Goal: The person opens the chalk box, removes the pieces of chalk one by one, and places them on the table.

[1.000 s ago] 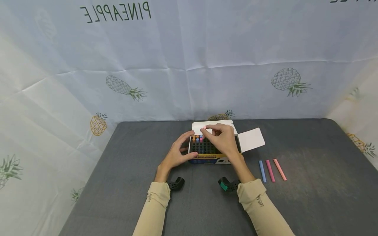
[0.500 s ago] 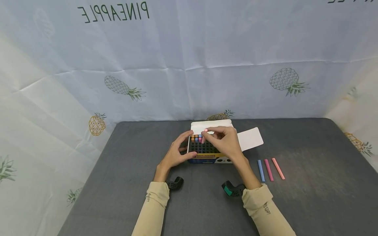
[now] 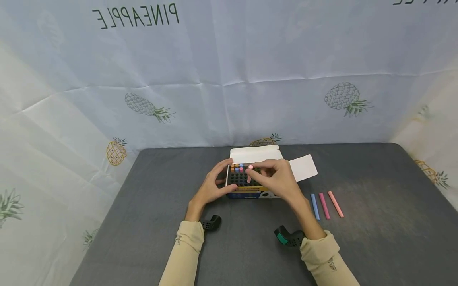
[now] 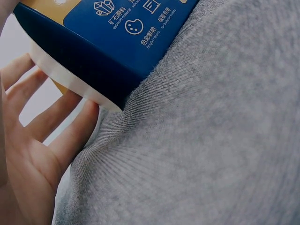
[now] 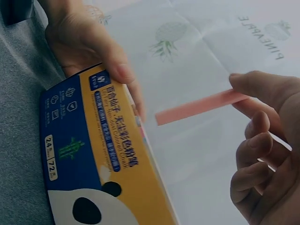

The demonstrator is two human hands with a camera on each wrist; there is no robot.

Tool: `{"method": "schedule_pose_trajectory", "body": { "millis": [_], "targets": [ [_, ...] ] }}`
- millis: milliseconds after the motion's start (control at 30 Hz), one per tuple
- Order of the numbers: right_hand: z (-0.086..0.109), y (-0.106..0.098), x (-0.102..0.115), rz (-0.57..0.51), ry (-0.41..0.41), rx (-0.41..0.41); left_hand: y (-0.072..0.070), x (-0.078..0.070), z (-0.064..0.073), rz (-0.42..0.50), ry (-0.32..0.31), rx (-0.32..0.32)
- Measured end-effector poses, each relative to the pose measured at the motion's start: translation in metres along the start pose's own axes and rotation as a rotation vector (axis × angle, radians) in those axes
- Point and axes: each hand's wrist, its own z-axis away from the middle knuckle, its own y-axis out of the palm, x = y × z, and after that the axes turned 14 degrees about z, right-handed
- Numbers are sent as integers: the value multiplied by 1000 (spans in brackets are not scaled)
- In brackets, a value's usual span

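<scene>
A blue and yellow chalk box (image 3: 247, 195) stands on the grey table with its lid raised, showing a dark grid of holes. Several coloured chalk sticks (image 3: 237, 168) fill holes in its back left corner. My left hand (image 3: 209, 187) grips the box's left end, thumb at the front; in the left wrist view its fingers (image 4: 70, 110) touch the white side edge. Above the holes, my right hand (image 3: 279, 178) pinches a pink chalk stick (image 5: 201, 108) by one end between thumb and forefinger. That stick's free end hangs clear of the box in the right wrist view.
Blue (image 3: 315, 206), magenta (image 3: 324, 205) and pink (image 3: 335, 204) chalk sticks lie on the table (image 3: 386, 238) right of the box. A white side flap (image 3: 303, 167) sticks out rightward. Behind the table hangs a pineapple-print cloth (image 3: 229, 111).
My right hand has moved toward me and slightly right with the pink chalk stick, from near the box's back edge to over its holes. My left hand keeps its grip on the box.
</scene>
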Motion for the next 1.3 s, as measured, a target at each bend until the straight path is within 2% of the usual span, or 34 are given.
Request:
{"method": "schedule_pose_trajectory", "body": {
  "millis": [300,767,1067,1300],
  "targets": [
    [12,-12,1,-17,-58,97,1,0,-1,2,3,2],
    [23,-35,-9,-50,-138,304,2,-2,1,-16,-7,-7],
    [27,-47,-17,-96,-185,359,0,-1,2,16,-1,5],
    [29,-58,-20,-95,-164,384,2,-1,0,12,-13,3]
  ]
}}
